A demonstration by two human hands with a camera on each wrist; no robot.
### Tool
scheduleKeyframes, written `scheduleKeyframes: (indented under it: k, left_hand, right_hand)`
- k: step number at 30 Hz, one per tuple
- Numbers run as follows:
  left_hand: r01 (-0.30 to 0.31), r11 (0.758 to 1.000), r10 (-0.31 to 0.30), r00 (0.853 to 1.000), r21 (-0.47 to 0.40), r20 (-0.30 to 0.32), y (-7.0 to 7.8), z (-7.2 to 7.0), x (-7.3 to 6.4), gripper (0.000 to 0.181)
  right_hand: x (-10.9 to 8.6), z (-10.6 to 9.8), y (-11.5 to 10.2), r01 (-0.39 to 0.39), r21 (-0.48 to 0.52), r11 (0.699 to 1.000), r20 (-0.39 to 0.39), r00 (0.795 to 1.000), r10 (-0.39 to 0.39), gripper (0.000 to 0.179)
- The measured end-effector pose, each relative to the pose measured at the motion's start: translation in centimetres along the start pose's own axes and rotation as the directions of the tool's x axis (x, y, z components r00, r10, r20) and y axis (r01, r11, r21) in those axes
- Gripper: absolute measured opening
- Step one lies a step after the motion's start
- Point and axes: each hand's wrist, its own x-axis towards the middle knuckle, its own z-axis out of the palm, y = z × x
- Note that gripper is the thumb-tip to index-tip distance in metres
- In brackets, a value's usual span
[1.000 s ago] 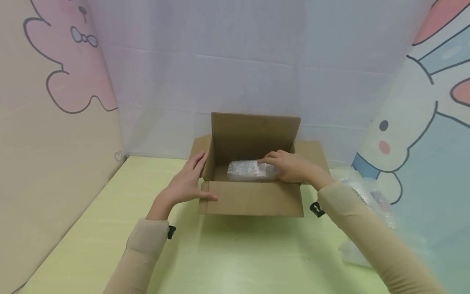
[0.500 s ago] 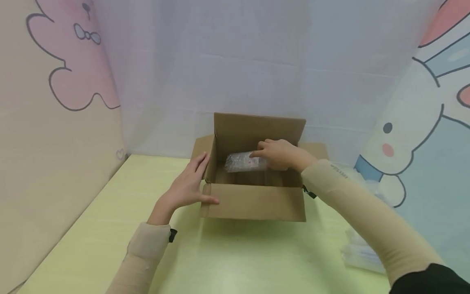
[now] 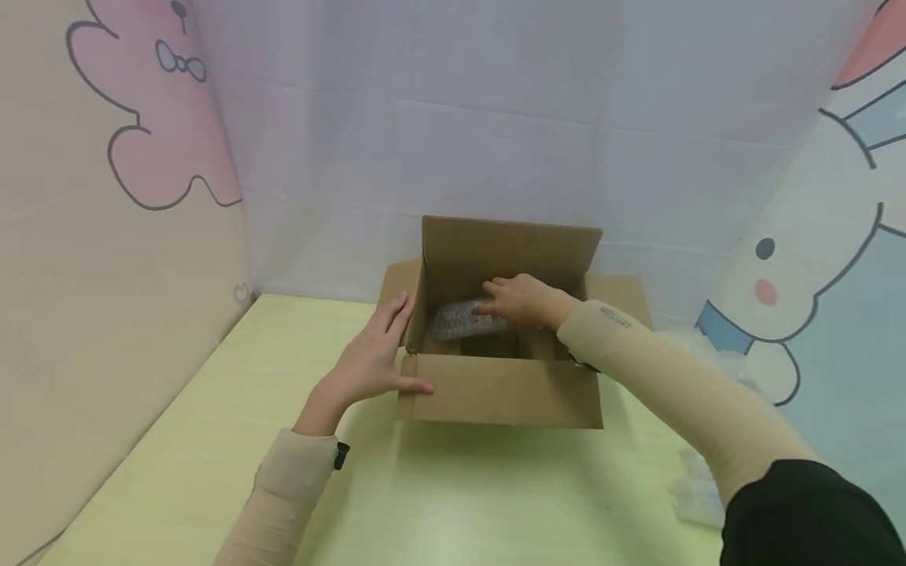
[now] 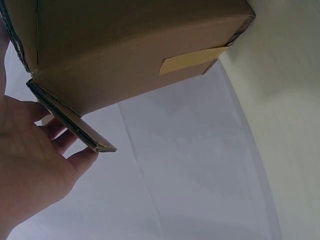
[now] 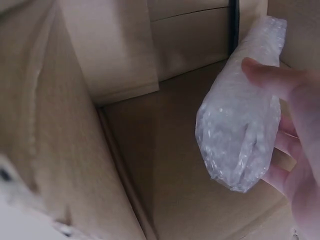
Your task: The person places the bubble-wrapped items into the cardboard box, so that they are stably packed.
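An open cardboard box [image 3: 499, 391] stands on the table with its flaps spread. Inside it lies a bubble-wrapped package [image 3: 460, 320], long and translucent; the right wrist view shows the bubble-wrapped package [image 5: 235, 115] inside the cardboard walls. My right hand [image 3: 522, 301] reaches into the box and grips this package, thumb on one side and fingers on the other. At the box's left side, my left hand [image 3: 371, 358] holds the edge, its thumb lying over the front flap. In the left wrist view, the fingers [image 4: 82, 161] bear on the side flap [image 4: 75, 120].
Clear plastic packaging [image 3: 697, 495] lies on the right of the yellow-green table [image 3: 453, 495], partly behind the right sleeve. A white cloth wall [image 3: 340, 173] rises right behind the box. Cartoon-printed panels flank both sides.
My right hand has moved the wrapped package from near the box's front wall toward its back, uncovering the floor in front of it. The left hand keeps its hold on the box.
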Motion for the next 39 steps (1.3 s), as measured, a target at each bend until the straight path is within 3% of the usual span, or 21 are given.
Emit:
scheduleKeyframes:
  k: [8, 12, 19, 25, 29, 35, 39]
  left_hand:
    - [0.007, 1.0, -0.007, 1.0, 0.018, 0.0, 0.2, 0.0, 0.0, 0.135]
    - [0.0, 0.999, 0.0, 1.0, 0.034, -0.002, 0.3, 0.0, 0.0, 0.135]
    - [-0.003, 0.998, 0.003, 1.0, 0.055, -0.005, 0.1, 0.2, -0.1, 0.135]
    - [-0.012, 0.998, 0.013, 1.0, 0.057, -0.016, 0.1, 0.3, -0.3, 0.135]
    - [-0.008, 0.998, 0.009, 1.0, 0.07, -0.012, 0.4, 0.3, -0.4, 0.135]
    - [-0.023, 0.995, 0.025, 0.999, 0.097, -0.023, 0.5, 0.2, -0.8, 0.136]
    - [-0.025, 0.994, 0.028, 0.999, 0.108, -0.029, 0.7, 0.2, -1.0, 0.136]
  right_hand:
    - [0.6, 0.2, 0.2, 0.043, -0.027, 0.999, -0.047, 0.998, -0.044, 0.046]
    - [1.0, 0.1, 0.2, 0.04, -0.046, 0.998, -0.03, 0.999, -0.042, 0.048]
    - [1.6, 0.5, -0.3, 0.065, -0.094, 0.993, 0.061, 0.996, -0.059, 0.054]
    - [1.9, 1.1, -0.6, 0.08, -0.13, 0.988, 0.073, 0.995, -0.071, 0.06]
    - [2.1, 1.6, -0.8, 0.066, -0.087, 0.994, 0.128, 0.99, -0.054, 0.065]
    - [2.6, 2.3, -1.3, 0.012, -0.001, 1.0, 0.259, 0.966, -0.011, 0.073]
    - [2.9, 2.8, -1.6, 0.018, 0.001, 1.0, 0.267, 0.964, -0.017, 0.081]
